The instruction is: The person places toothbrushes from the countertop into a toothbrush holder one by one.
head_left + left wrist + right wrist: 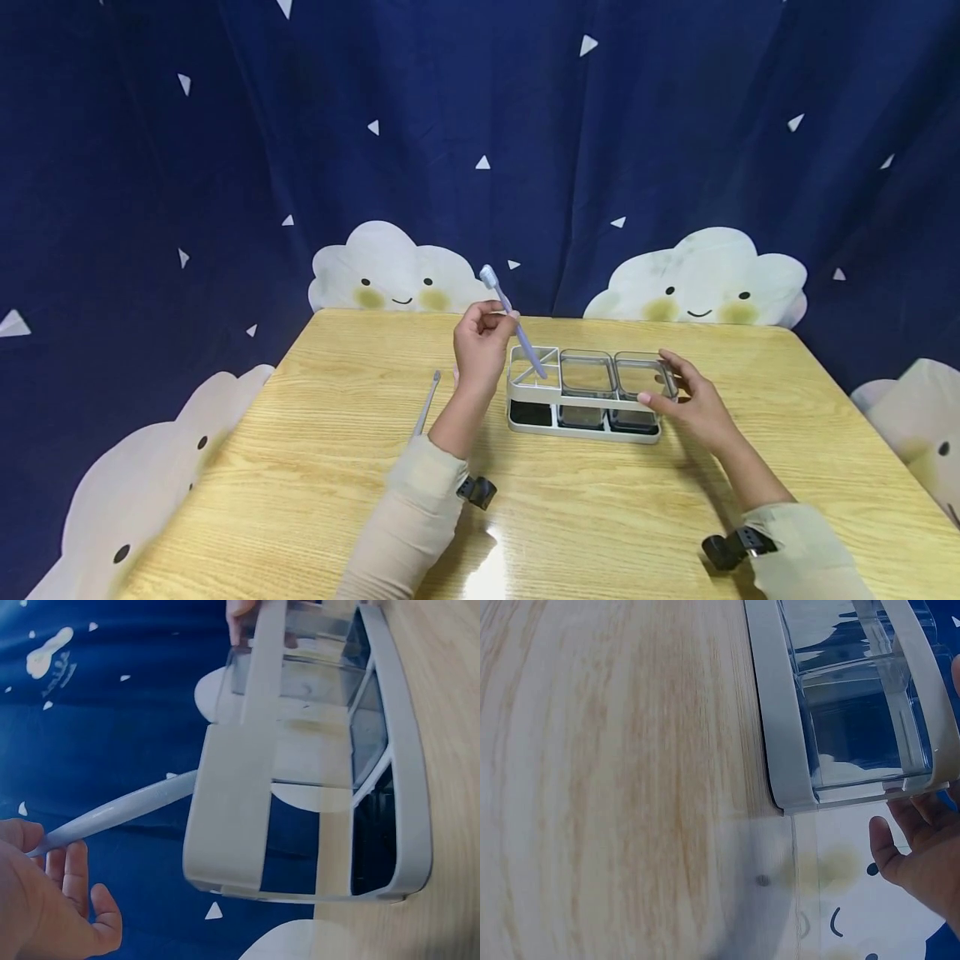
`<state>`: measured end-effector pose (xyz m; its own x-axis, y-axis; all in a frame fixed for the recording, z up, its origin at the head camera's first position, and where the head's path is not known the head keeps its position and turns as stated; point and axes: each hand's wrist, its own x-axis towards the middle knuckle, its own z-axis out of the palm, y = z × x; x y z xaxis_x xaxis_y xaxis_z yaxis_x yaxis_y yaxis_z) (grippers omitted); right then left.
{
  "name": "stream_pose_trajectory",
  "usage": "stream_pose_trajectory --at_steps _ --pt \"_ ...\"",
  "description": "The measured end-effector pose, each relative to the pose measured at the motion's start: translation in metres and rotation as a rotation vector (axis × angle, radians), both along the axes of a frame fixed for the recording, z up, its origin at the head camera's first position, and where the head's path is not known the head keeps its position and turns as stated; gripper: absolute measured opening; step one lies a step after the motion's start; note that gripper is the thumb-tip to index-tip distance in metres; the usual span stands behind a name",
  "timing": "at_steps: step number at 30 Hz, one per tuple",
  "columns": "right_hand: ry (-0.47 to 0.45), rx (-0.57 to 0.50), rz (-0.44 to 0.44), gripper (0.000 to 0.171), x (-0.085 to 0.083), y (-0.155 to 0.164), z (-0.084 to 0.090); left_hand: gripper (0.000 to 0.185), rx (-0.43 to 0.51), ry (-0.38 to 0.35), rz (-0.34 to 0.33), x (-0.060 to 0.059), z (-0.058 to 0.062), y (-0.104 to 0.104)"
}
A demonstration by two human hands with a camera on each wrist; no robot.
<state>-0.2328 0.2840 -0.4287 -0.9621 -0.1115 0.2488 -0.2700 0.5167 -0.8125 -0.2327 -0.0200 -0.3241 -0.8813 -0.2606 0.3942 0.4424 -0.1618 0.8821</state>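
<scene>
Head view: your left hand pinches a purple toothbrush by the middle of its handle, thumb against fingers. Brush tilted, bristles up; lower end over the divided section of the white rack. Your right hand grips the rack's far right end, thumb at the front rim, fingers round behind, next to the right-hand clear cup. A slim grey brush lies on the table, left of the rack.

Left wrist view: thumb and fingertips closed on the handle, the little finger standing free. The handle runs behind the rack's upper rim; can't tell whether its tip is inside a slot.

Right wrist view: fingers part-spread at the rack end, some hidden behind the rim; how firmly they hold, can't tell.

Step in hand, by my reading: you're lining the brush up with a slot. The next move calls for straightening it, lowering it between the dividers and keeping the rack steady.
</scene>
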Motion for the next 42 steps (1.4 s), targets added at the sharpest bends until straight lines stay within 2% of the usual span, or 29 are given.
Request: stream_pose_trajectory --at_steps 3,9,12,18,24,33,42 --pt "0.0 -0.001 0.001 0.08 0.0 0.001 -0.001 0.016 -0.041 -0.017 0.004 -0.002 -0.005 0.005" --pt "0.004 0.0 0.006 0.079 0.0 0.001 -0.001 0.013 -0.117 -0.053 0.022 -0.019 -0.03 0.011" --pt "0.0 -0.009 0.011 0.079 0.0 0.001 -0.001 0.013 -0.148 -0.06 0.027 -0.021 -0.036 0.014" --pt "-0.018 -0.037 0.021 0.081 0.0 0.0 0.0 0.012 -0.2 -0.071 0.028 -0.021 -0.042 0.015" --pt "-0.017 -0.018 0.006 0.082 0.0 0.001 0.003 0.01 -0.262 -0.093 0.04 -0.022 -0.049 0.016" --pt "-0.021 -0.03 0.009 0.082 0.0 0.001 0.001 0.009 -0.395 -0.045 0.068 -0.024 -0.059 0.019" --pt "-0.021 -0.035 0.014 0.082 0.0 0.001 0.001 0.009 -0.441 -0.074 0.059 -0.023 -0.065 0.017"
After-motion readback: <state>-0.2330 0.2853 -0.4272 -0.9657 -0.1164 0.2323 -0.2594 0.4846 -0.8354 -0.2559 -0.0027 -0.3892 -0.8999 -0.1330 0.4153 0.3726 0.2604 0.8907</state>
